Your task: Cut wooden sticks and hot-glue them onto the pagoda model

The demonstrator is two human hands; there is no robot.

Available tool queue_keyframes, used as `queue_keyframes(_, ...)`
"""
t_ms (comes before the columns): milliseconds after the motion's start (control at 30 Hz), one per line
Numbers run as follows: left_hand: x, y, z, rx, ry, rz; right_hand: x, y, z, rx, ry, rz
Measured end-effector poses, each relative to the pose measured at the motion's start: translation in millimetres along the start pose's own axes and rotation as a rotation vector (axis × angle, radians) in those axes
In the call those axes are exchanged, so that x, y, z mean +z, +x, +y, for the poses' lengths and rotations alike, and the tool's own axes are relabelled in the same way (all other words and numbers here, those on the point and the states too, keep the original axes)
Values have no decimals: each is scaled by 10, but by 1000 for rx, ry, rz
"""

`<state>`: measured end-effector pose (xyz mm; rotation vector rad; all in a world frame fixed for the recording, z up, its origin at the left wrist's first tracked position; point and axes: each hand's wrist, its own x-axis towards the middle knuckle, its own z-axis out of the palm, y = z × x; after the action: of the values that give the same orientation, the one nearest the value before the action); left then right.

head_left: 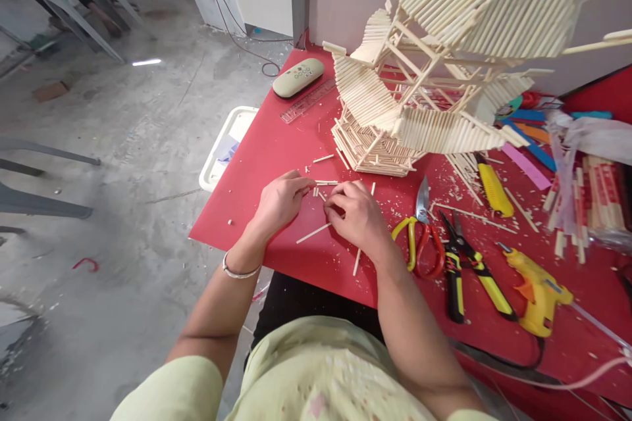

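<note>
My left hand [284, 202] rests on the red tabletop with its fingers curled together. Its fingertips are beside the end of short wooden sticks [326, 182]; what they pinch, if anything, is hidden. My right hand [359, 216] is closed, thumb against fingers, at a short stick piece [322, 197] whose end shows by the fingertips. Small cut pieces [315, 191] lie between the two hands. One longer stick [312, 234] sticks out below the right hand, and another [357, 262] passes beneath it. Behind the hands stands a tiered model of wooden sticks [370, 148].
Right of my hands lie red-and-yellow scissors [422, 200], cutting pliers [453, 276], a yellow glue gun [543, 293] and a yellow cutter knife [495, 189]. A pale case [298, 77] and clear ruler [309, 100] lie at the back left. Stick bundles [605, 194] are far right.
</note>
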<state>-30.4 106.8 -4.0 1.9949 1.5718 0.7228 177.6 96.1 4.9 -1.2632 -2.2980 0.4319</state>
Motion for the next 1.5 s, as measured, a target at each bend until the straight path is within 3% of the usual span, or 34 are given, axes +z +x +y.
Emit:
queue_keyframes(200,-18,2,27,1,20,-21,-138,-39,113,256,18,179)
queue_keyframes(300,-18,2,34,11,22,-25,-122,-49,72,339,19,129)
queue_keyframes(433,-11,0,34,21,26,-25,-23,-34,-83,311,-48,12)
queue_keyframes(767,43,2,23,21,118,-37,159,17,-181,342,-171,53)
queue_keyframes(1300,25,8,4,19,71,-37,184,1,-188,332,-136,23)
queue_keyframes(1500,-18,2,3,30,30,-48,-53,-41,-89,364,-23,30)
